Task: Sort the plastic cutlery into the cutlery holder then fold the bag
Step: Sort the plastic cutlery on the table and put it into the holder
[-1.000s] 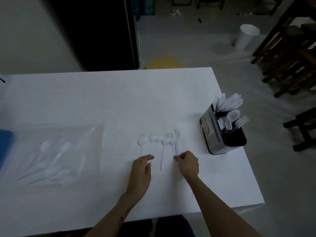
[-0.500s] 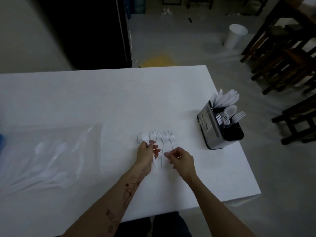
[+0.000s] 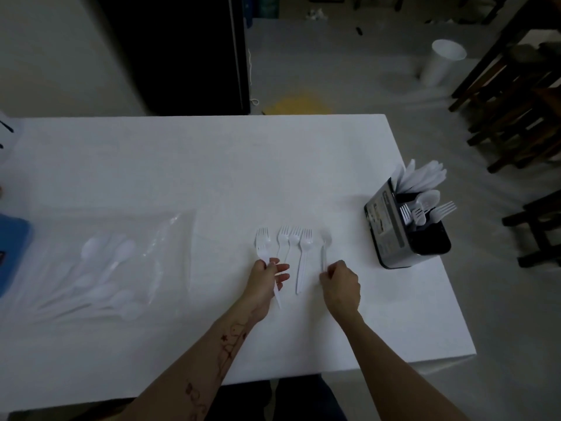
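Observation:
Several white plastic forks (image 3: 304, 250) lie in a row on the white table (image 3: 212, 165), tines away from me. My left hand (image 3: 267, 279) pinches the handle of the leftmost fork (image 3: 262, 243). My right hand (image 3: 340, 282) pinches the handle of a white spoon (image 3: 324, 247) at the right end of the row. The black and silver cutlery holder (image 3: 397, 229) stands near the table's right edge with knives, spoons and forks sticking up. A clear plastic bag (image 3: 100, 268) holding several white spoons lies flat on the left.
A blue object (image 3: 12, 247) sits at the table's left edge. The table's right edge runs just past the holder. Dark wooden chairs (image 3: 522, 101) and a white bin (image 3: 440, 63) stand on the floor beyond. A dark doorway is behind the table.
My right hand moved right from the middle of the row to the spoon's handle. My left hand keeps its pinch on the leftmost fork. The camera view shifted slightly.

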